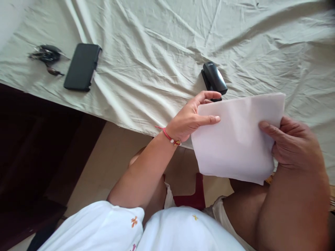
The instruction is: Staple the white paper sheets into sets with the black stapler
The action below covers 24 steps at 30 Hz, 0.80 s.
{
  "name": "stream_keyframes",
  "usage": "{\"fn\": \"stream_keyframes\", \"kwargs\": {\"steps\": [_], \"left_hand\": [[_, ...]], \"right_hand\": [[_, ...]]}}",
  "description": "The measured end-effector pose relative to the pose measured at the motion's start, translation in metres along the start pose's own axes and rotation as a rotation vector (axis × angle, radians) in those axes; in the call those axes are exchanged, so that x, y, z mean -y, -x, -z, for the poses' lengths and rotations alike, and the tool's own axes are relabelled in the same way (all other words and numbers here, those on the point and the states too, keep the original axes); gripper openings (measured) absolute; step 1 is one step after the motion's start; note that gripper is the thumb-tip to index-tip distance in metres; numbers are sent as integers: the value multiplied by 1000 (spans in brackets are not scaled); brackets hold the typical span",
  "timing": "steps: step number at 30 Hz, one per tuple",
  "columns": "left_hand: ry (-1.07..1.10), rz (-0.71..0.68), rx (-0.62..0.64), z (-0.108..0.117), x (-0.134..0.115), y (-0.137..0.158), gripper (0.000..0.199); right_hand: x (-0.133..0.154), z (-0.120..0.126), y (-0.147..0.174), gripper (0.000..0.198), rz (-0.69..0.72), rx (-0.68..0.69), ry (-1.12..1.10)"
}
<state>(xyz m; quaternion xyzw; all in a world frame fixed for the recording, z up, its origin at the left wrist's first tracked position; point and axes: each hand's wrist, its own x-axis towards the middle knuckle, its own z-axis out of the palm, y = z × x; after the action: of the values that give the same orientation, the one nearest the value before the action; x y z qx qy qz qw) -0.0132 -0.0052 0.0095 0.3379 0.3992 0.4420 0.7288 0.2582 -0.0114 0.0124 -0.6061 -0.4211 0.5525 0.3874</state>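
Note:
A stack of white paper sheets [235, 143] is held up over the front edge of the cloth-covered table, between both hands. My left hand [195, 116] grips its left edge, thumb on top and fingers behind; a red bracelet circles that wrist. On the opposite side my right hand [295, 143] pinches the sheets, its thumb on the front and the other fingers mostly hidden behind. Just beyond the paper's upper left corner lies a black stapler [214, 78], close to my left fingertips.
A wrinkled pale green cloth [146, 62] covers the table. At the left lie a black phone [81, 67] and a bunch of keys [48, 55]. Below the table edge are dark furniture [34, 146], the floor and part of a red seat [192, 195].

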Motion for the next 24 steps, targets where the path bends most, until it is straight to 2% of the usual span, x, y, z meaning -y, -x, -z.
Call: {"fn": "stream_keyframes", "kwargs": {"steps": [3, 7, 11, 17, 24], "left_hand": [[-4, 56, -40, 0, 4, -4, 40], [-28, -10, -199, 1, 10, -10, 32], [-223, -84, -282, 0, 14, -13, 5], [-571, -191, -351, -2, 17, -18, 26], [-858, -305, -466, -6, 17, -22, 16]], "right_hand": [[-1, 1, 0, 39, 26, -21, 7], [-2, 6, -4, 42, 0, -73, 29], [-1, 10, -4, 41, 4, -120, 50], [0, 12, -1, 41, -6, -164, 85], [-3, 19, -2, 41, -27, -192, 116]]}}
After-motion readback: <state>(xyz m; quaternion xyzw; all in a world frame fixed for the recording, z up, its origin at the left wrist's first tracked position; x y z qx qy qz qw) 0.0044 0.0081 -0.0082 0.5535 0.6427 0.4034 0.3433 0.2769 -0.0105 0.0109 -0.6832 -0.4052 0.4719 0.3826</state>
